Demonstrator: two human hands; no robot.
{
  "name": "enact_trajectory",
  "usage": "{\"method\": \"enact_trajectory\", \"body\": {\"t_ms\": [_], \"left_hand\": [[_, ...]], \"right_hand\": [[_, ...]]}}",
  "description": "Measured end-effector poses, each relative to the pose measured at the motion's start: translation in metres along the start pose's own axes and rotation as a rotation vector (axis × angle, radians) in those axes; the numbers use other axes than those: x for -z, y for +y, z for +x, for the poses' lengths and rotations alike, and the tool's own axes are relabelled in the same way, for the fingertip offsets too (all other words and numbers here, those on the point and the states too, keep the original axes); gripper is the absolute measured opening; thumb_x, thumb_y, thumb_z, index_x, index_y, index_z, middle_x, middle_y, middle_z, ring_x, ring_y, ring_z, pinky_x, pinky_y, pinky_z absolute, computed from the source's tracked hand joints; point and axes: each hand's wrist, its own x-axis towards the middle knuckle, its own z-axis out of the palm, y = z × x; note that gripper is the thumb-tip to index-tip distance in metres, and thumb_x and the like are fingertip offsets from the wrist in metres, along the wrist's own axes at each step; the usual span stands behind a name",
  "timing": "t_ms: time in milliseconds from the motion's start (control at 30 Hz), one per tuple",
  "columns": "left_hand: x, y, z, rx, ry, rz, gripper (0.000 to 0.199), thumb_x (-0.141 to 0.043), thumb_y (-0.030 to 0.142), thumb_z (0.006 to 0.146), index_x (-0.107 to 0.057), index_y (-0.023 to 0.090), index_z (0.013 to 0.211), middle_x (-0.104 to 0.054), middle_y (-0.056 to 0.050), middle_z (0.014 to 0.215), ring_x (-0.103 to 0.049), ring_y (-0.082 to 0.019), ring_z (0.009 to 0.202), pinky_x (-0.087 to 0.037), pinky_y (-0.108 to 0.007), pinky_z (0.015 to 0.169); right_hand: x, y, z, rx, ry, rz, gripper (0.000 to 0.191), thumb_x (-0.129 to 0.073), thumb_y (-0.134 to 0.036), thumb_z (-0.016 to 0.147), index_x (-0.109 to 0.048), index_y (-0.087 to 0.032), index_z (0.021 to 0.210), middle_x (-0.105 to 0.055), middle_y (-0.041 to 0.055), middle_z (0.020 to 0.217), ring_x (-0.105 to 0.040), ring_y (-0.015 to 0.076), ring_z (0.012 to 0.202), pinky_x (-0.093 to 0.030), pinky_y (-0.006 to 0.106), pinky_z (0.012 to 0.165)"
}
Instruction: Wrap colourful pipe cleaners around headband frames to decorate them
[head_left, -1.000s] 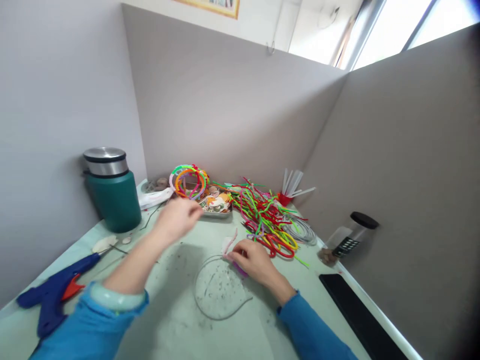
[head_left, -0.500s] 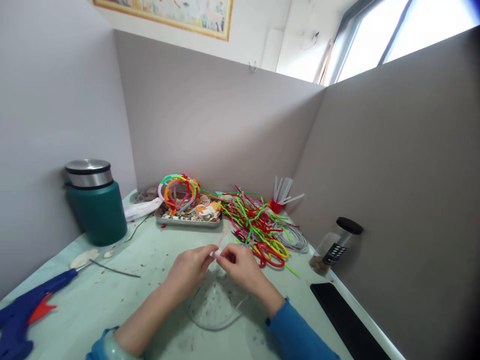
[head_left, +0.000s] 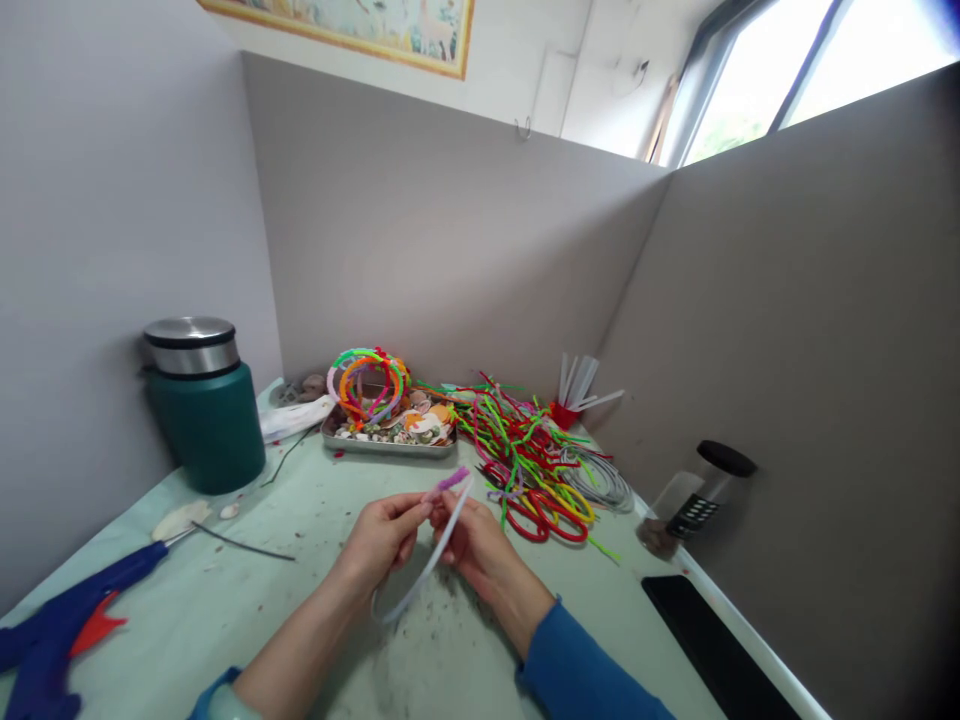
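Both hands meet over the middle of the table. Thumb and fingertips of my left hand (head_left: 386, 540) are closed in a pinch on a purple-pink pipe cleaner (head_left: 454, 479), whose fuzzy end sticks up above the fingers. My right hand (head_left: 484, 550) is closed close beside it, fingers curled at the pale grey-white hoop (head_left: 429, 568), a thin bent strip that crosses in front of this hand and curves down below my left hand. The fingertips partly hide where hoop and pipe cleaner meet, so I cannot tell how they are joined.
Red-handled scissors (head_left: 551, 515) lie by a pile of pipe cleaners (head_left: 517, 440). Behind stands a metal tray (head_left: 390, 448) with shells and colourful hoops (head_left: 367, 385). A green flask (head_left: 206, 425) and blue glue gun (head_left: 97, 585) are left; a jar (head_left: 694, 500) and black slab (head_left: 712, 640) are right.
The hoop, low near the table before, is now raised and tilted upright in front of my right hand. The purple pipe cleaner end shows above the fingers. The view has shifted slightly left.
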Motion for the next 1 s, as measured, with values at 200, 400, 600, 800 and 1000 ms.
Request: {"method": "enact_trajectory", "body": {"t_ms": [200, 400, 600, 800, 1000], "left_hand": [[0.004, -0.009, 0.004, 0.048, -0.037, -0.205, 0.029, -0.066, 0.033, 0.066, -0.064, 0.011, 0.084, -0.048, 0.005, 0.045, -0.027, -0.002, 0.031, -0.016, -0.015, 0.03], [0.003, -0.011, 0.006, 0.102, -0.06, -0.249, 0.019, -0.062, 0.024, 0.068, -0.057, 0.011, 0.082, -0.06, -0.001, 0.069, -0.034, -0.002, 0.034, -0.024, -0.015, 0.028], [0.001, -0.011, 0.005, 0.159, -0.055, -0.235, 0.021, -0.061, 0.031, 0.07, -0.051, 0.014, 0.079, -0.051, 0.006, 0.056, -0.026, 0.0, 0.029, -0.017, -0.013, 0.026], [0.003, -0.014, 0.004, 0.106, -0.044, -0.167, 0.026, -0.061, 0.037, 0.067, -0.048, 0.015, 0.068, -0.045, 0.008, 0.05, -0.02, 0.001, 0.028, -0.015, -0.013, 0.026], [-0.003, -0.014, 0.002, 0.035, 0.061, 0.025, 0.029, -0.056, 0.044, 0.068, -0.05, 0.016, 0.069, -0.045, 0.008, 0.049, -0.022, -0.002, 0.029, -0.017, -0.017, 0.029]], "right_hand": [[0.0, 0.012, 0.0, 0.194, 0.171, -0.169, 0.031, -0.06, -0.044, 0.072, -0.058, -0.013, 0.066, -0.054, -0.0017, 0.051, -0.039, 0.0056, 0.037, -0.027, 0.017, 0.034], [0.006, 0.013, -0.003, 0.316, 0.272, -0.403, 0.031, -0.056, -0.041, 0.076, -0.057, -0.014, 0.061, -0.048, -0.0036, 0.043, -0.037, 0.0065, 0.036, -0.026, 0.019, 0.037], [0.007, 0.011, -0.007, 0.403, 0.23, -0.47, 0.023, -0.058, -0.036, 0.076, -0.06, -0.014, 0.069, -0.054, -0.0008, 0.057, -0.041, 0.0074, 0.041, -0.03, 0.02, 0.039], [0.006, 0.014, -0.009, 0.486, 0.187, -0.533, 0.016, -0.059, -0.032, 0.076, -0.064, -0.016, 0.075, -0.056, 0.0004, 0.063, -0.043, 0.0084, 0.044, -0.034, 0.021, 0.041], [0.003, 0.014, -0.011, 0.45, 0.203, -0.531, 0.021, -0.059, -0.034, 0.075, -0.065, -0.014, 0.071, -0.057, 0.001, 0.06, -0.042, 0.0072, 0.04, -0.033, 0.02, 0.038]]}}
